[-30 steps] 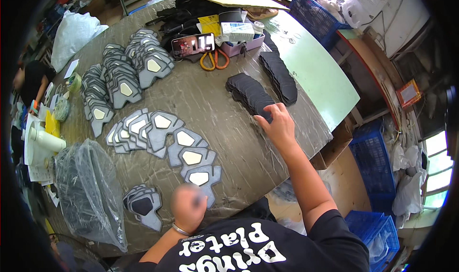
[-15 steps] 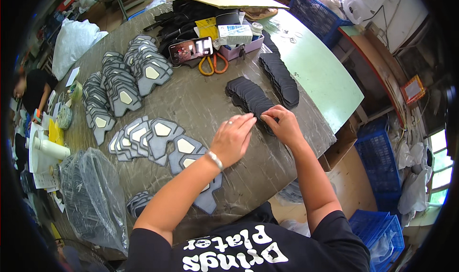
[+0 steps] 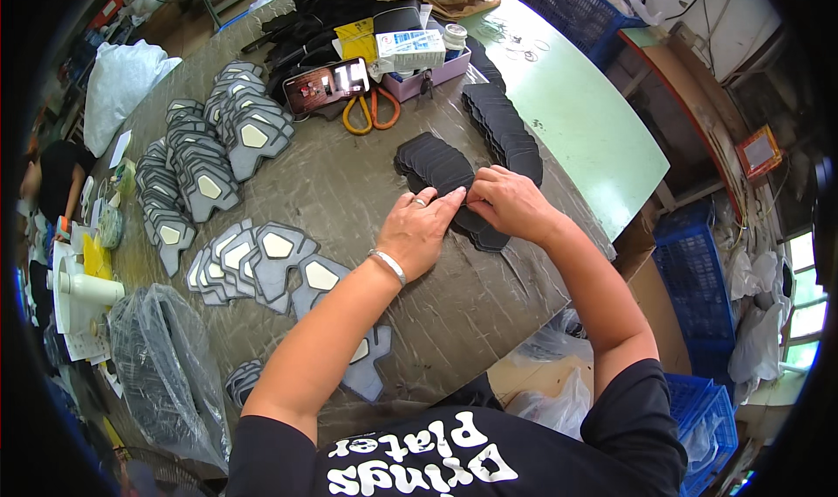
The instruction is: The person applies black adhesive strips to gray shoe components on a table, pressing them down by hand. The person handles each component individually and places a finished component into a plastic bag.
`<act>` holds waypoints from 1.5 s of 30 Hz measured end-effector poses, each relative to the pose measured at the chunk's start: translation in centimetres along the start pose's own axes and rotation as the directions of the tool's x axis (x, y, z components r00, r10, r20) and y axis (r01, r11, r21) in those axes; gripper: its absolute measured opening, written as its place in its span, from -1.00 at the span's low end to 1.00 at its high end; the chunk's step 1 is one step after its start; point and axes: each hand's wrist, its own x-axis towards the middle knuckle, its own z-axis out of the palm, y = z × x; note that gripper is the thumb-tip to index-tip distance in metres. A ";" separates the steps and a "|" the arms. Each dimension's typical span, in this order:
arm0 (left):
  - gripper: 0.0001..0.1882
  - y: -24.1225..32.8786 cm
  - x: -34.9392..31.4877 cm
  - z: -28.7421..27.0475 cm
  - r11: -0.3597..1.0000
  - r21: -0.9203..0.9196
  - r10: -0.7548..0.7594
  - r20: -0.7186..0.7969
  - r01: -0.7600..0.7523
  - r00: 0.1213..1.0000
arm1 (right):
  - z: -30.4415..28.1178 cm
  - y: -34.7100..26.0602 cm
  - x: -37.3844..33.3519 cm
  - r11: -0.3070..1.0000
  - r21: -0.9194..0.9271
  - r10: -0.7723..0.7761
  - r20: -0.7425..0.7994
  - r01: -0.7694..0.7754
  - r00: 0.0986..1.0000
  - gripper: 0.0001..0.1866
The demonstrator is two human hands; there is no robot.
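Meeting over the near half of a fanned row of black pieces (image 3: 435,164), the left hand (image 3: 410,235) and right hand (image 3: 511,204) show on my feed with their fingertips close together. I read the row's long axis as running from far left to near right, so it passes between and under them: the left hand sits along its left side, the right hand lies across its right side, and neither looks clearly nearer. The right thumb and fingers are drawn into a pinch, the left fingers reach out loosely toward them, but I cannot tell whether a piece is caught in either hand. Just beyond the right hand, I see a second black row (image 3: 502,122) on the table (image 3: 349,178); well to the left, grey pieces with cream insets (image 3: 278,246) overlap.
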 end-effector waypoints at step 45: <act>-0.49 5.2 -1.9 -4.2 0.854 -0.496 -0.224 -0.078 0.158 0.971 | -4.5 -8.1 -13.7 0.768 0.525 0.371 0.105 -0.368 0.923 -0.88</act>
